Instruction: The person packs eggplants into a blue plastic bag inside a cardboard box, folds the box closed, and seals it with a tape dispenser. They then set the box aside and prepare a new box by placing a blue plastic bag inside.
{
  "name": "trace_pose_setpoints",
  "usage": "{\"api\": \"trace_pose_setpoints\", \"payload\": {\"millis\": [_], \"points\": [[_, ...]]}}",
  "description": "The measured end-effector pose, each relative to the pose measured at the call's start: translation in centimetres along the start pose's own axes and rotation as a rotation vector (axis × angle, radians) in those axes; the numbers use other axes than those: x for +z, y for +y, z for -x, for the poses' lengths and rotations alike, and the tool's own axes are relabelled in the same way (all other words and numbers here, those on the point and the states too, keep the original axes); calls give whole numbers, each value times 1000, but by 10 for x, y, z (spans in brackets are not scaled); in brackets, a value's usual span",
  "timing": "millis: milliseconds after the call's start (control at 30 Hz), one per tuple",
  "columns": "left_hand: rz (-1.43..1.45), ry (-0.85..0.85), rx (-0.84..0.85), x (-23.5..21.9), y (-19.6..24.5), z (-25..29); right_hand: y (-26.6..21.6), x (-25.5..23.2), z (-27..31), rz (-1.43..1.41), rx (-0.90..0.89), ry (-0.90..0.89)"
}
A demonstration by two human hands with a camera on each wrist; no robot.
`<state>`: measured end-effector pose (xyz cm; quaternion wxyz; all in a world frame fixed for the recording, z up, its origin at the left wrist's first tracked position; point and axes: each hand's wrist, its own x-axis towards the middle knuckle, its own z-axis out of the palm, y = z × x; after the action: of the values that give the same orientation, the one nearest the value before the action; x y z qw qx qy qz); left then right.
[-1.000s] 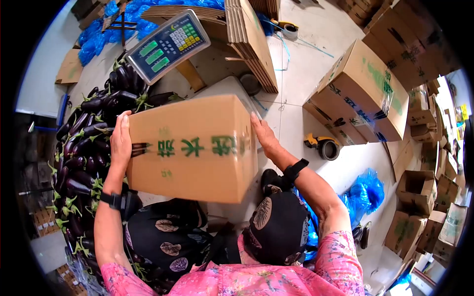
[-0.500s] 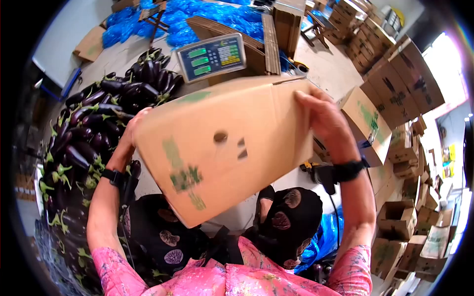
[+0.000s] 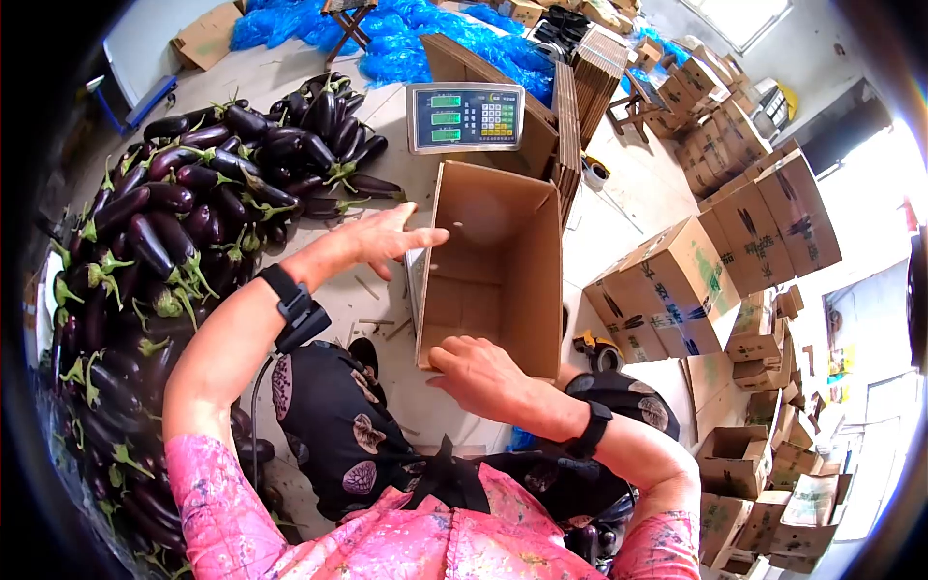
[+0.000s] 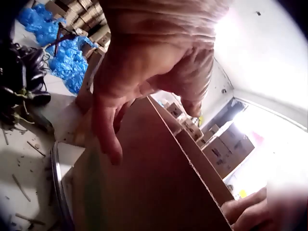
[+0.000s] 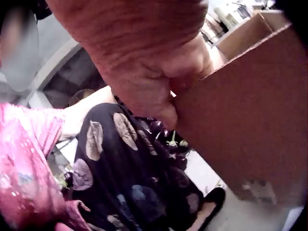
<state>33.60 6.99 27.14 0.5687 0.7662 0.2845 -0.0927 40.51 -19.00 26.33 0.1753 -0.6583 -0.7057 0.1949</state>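
Observation:
An open-topped cardboard box (image 3: pixel 527 280) stands upright in front of the person, its bare inside facing up. At its near left corner the right hand (image 3: pixel 493 382) grips the rim, thumb outside and fingers over the edge in the right wrist view. The left hand (image 3: pixel 382 237) is at the box's left side with fingers spread, one digit reaching over the rim. From the left wrist view, that hand (image 4: pixel 149 72) hangs loosely above the box wall. Behind the box stands a scale display (image 3: pixel 466 118); a metal-edged platform (image 4: pixel 60 168) shows beside the box's base.
A large heap of eggplants (image 3: pixel 193 203) covers the floor at left. Folded cardboard sheets (image 3: pixel 568 126) stand behind the box. A printed carton (image 3: pixel 667 290) and a tape dispenser (image 3: pixel 601 353) are at right. Blue plastic film (image 3: pixel 406 48) lies at the back.
The box was held between both hands and turned over; now it is set down, opening upward, in front of the scale display. The right hand has moved to its near rim, the left has loosened.

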Motion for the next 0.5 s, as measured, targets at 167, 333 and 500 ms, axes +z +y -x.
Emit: {"api": "trace_pose_setpoints", "payload": {"millis": [167,333,500], "points": [[63,-94,66,23,-1,-22,33,-63,1,169,119,518],[228,-75,185,35,-11,-29,134,-56,-4,-431,706,557],[675,-226,111,16,-50,-30,176,-54,21,-1012,861,579]]}}
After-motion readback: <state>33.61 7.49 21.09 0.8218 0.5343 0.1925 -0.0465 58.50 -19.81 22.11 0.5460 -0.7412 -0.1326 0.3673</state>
